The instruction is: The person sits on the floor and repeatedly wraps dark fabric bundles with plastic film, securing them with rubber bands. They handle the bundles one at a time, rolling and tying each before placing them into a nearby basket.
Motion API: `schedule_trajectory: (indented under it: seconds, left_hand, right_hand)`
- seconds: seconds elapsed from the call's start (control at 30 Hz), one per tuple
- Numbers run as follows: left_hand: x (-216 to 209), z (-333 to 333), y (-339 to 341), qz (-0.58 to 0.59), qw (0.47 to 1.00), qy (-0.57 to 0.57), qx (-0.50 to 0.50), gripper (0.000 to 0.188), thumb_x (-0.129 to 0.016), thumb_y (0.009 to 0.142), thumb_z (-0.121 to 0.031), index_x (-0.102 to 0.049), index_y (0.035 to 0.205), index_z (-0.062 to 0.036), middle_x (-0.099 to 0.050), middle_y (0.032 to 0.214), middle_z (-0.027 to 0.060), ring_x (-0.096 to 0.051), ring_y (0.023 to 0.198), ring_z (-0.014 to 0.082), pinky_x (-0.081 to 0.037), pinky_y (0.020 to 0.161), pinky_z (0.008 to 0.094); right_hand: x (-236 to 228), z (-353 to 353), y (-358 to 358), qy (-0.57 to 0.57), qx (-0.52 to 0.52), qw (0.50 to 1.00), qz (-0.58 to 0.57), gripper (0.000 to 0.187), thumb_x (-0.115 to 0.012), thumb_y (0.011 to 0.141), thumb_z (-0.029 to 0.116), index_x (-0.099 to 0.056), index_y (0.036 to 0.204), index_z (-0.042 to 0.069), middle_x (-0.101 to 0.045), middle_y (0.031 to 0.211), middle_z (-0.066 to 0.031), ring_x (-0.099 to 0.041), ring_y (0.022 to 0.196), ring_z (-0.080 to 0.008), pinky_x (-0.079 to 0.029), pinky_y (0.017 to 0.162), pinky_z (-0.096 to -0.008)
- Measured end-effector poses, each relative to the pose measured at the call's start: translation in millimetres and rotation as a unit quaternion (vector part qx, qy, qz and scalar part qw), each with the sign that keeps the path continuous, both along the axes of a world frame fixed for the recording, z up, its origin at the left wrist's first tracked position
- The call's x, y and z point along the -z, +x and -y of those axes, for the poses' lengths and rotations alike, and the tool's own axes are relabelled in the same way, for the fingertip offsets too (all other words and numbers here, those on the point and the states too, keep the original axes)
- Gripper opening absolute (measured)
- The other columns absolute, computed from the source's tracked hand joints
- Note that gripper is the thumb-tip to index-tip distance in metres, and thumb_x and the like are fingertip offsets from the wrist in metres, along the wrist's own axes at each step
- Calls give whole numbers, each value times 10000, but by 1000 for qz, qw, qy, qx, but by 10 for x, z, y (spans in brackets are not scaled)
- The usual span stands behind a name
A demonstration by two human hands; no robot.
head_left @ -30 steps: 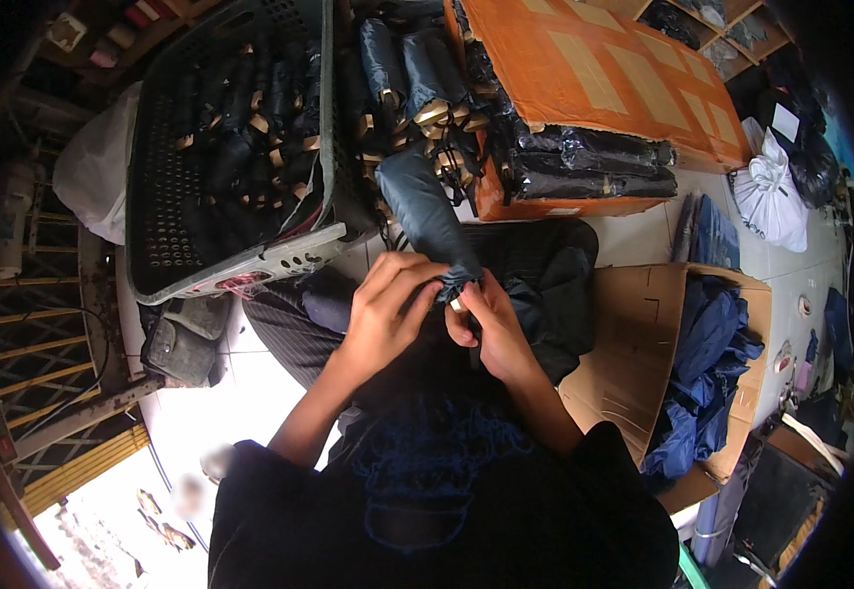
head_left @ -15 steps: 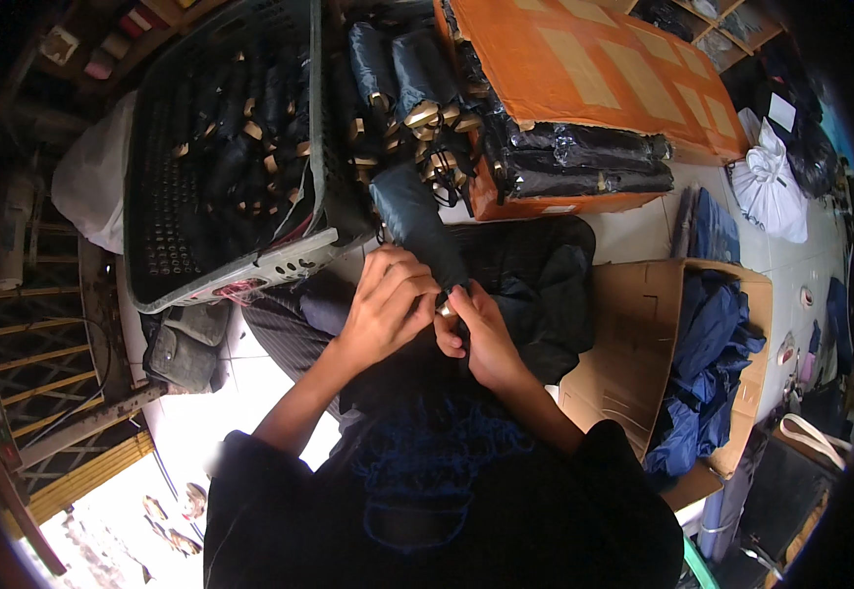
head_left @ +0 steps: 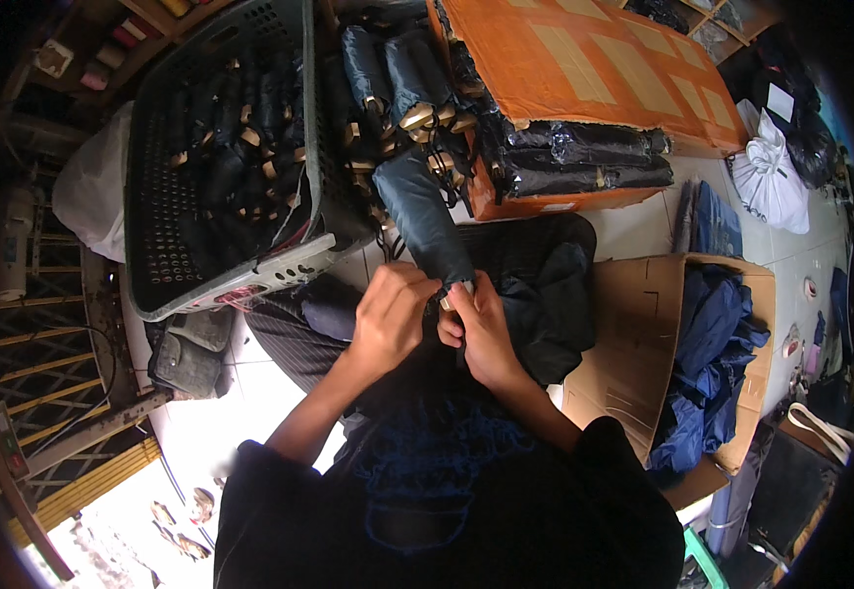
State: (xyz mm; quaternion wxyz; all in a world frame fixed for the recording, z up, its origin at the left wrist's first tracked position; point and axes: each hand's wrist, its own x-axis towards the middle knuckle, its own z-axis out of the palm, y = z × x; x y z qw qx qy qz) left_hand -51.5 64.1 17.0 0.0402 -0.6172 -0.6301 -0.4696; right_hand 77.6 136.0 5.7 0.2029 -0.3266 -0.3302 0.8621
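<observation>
A folded umbrella (head_left: 421,218) in a dark blue-grey sleeve points away from me and leans slightly left. Around its near end, at the pale handle tip, my right hand (head_left: 482,332) is closed, with the thumb on top. My left hand (head_left: 388,316) is bent into a pinch at the left side of that same end, by the sleeve's edge. Whatever lies between the left fingertips is too small to make out. Dark fabric (head_left: 545,304) drapes over my right leg, just beyond the right hand.
At left stands a dark plastic basket (head_left: 321,245) holding several umbrellas. More folded umbrellas (head_left: 409,83) lie beyond my hands, beside an orange carton (head_left: 545,69) of packed dark bundles. To the right, a brown cardboard box (head_left: 613,344) contains blue fabric (head_left: 707,363).
My left fingers have curled in closer at the umbrella's near end. The umbrella has turned a little, showing more of its sleeve. My right hand keeps its hold.
</observation>
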Motion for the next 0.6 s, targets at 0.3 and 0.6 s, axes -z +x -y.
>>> schedule_trajectory:
  seconds: [0.3, 0.6]
  left_hand:
    - [-107, 1, 52, -62, 997, -41, -33, 436, -678, 539, 71, -613, 968, 26, -575, 900, 130, -576, 812, 312, -485, 723, 386]
    - [19, -64, 250, -14, 992, 27, -120, 289, -675, 624, 156, -607, 854, -5, -585, 829, 118, -582, 722, 281, -483, 613, 346]
  right_hand:
    - [66, 73, -98, -120, 101, 983, -95, 165, -556, 957, 201, -413, 939, 121, -402, 732, 29, -395, 575, -67, -342, 495, -254]
    - [-2, 84, -95, -92, 113, 986, -82, 168, -495, 993, 265, -465, 890, 135, -431, 751, 28, -406, 586, -78, -335, 502, -236]
